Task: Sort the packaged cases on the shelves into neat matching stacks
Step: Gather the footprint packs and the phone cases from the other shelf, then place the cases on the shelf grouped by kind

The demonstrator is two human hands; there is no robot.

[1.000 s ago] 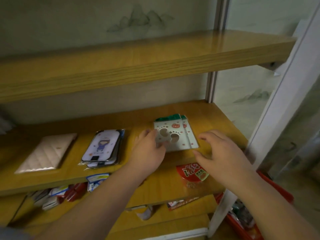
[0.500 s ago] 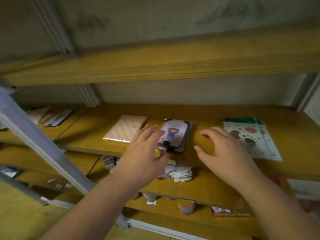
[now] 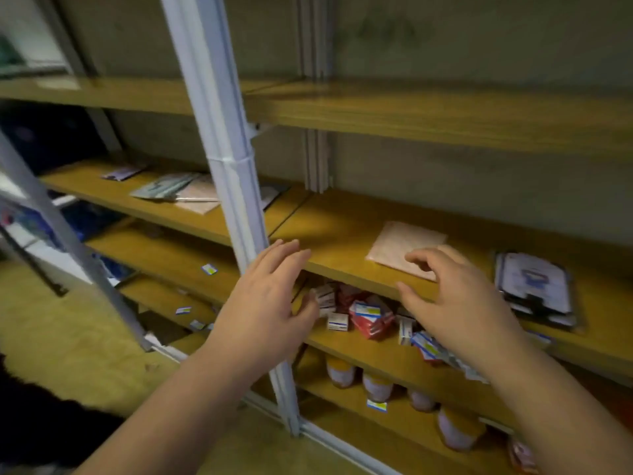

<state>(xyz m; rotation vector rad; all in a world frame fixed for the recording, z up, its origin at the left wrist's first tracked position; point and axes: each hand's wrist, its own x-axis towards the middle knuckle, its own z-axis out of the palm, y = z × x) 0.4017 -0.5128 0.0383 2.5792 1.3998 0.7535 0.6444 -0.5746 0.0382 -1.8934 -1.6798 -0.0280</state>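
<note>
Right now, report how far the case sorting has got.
Done: the cartoon-print cases sit in one stack, the quilted pink case lies alone beside it. In hand: nothing; left hand and right hand hover open. Left: the loose packets on the far-left shelf section remain splayed.

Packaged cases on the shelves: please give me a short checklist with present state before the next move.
1. Left hand empty: ok.
2. Right hand empty: ok, fingers over the pink case, not gripping.
3. Cartoon case stack neat: not ok, edges fanned.
4. Loose cases on the left shelf sorted: not ok, overlapping.
5. Designs matching: cannot tell, picture blurred.
6. White post clear of the reach: not ok, beside left hand.
</note>
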